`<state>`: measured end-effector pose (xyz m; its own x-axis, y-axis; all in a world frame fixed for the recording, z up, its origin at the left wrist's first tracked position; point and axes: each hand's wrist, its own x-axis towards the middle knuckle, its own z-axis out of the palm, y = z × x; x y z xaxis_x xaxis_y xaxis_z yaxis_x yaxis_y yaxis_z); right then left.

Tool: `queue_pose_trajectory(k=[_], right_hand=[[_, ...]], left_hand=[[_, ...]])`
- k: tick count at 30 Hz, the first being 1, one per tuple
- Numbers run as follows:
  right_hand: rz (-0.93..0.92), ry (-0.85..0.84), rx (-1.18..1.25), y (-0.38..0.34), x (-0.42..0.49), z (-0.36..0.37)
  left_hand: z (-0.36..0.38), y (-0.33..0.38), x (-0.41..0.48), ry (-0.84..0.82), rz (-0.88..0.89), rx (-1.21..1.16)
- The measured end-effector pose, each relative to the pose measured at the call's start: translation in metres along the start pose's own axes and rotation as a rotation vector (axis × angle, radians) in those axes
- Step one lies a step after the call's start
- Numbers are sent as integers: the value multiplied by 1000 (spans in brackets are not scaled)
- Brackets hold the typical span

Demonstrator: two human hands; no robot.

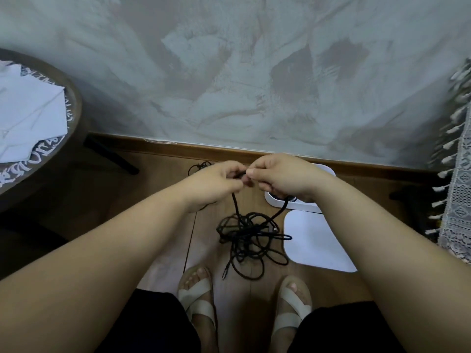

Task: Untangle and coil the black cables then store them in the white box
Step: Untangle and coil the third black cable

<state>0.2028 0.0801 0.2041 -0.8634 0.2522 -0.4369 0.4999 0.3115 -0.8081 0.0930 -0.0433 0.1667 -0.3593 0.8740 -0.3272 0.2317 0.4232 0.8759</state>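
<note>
A tangle of black cable [251, 234] hangs and lies above the wooden floor in front of my feet, with one plug end dangling near my left sandal. My left hand [216, 183] and my right hand [277, 174] are raised close together, each pinching a strand of that cable. Two strands run down from my hands to the tangle. The white box [290, 202] sits on the floor under my right hand, mostly hidden by it. Its white lid [313, 240] lies flat just nearer to me. Another bit of black cable [200, 166] lies on the floor beyond my left hand.
A grey plastered wall with a wooden skirting board [178, 146] stands close ahead. A round dark table [74, 103] with white papers on it is at the left, its black leg reaching onto the floor. A lace cloth with tassels [456, 174] hangs at the right.
</note>
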Motion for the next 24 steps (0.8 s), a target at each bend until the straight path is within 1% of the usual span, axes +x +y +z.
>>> queue_pose_trajectory(k=[1, 4, 5, 7, 8, 9, 11, 13, 14, 15, 17, 18, 19, 20, 21, 23, 24], right_hand=[[-9, 4, -26, 0, -1, 1], [-26, 36, -29, 5, -4, 2], [-34, 55, -25, 9, -4, 0], [-45, 55, -33, 22, -3, -7], [-31, 19, -64, 31, -3, -10], [3, -27, -126, 42, -2, -12], [139, -113, -281, 68, 0, -9], [215, -80, -330, 80, 5, -4], [209, -20, -269, 77, 7, -1], [178, 51, -154, 67, 9, 2], [54, 182, 39, 42, 12, 4], [-28, 229, 48, 29, 11, 4], [-113, 263, -6, 19, 10, 4], [-181, 284, -84, 13, 10, 6], [-219, 287, -140, 9, 8, 8], [-234, 259, -177, 8, 5, 11], [-232, 260, -174, 8, 5, 12]], left_hand=[[0, 1, -1, 9, 40, -33], [4, 0, -1, 8, 81, 101], [7, 0, 0, 21, 89, 107], [12, 1, 2, 43, 106, 26], [13, 3, 3, 41, 119, -35], [14, 2, 4, 24, 132, -100], [13, 3, 5, -17, 154, -195], [11, 2, 5, -18, 144, -184], [10, -1, 5, 4, 128, -148], [9, -5, 6, 29, 103, -108], [4, -16, 6, 35, 47, -31], [0, -20, 6, 22, 16, 25], [-4, -23, 5, 6, -14, 74], [-9, -24, 5, 3, -40, 91], [-14, -23, 5, 14, -47, 58], [-23, -18, 5, 58, 42, -90], [-24, -14, 5, 58, 105, -127]])
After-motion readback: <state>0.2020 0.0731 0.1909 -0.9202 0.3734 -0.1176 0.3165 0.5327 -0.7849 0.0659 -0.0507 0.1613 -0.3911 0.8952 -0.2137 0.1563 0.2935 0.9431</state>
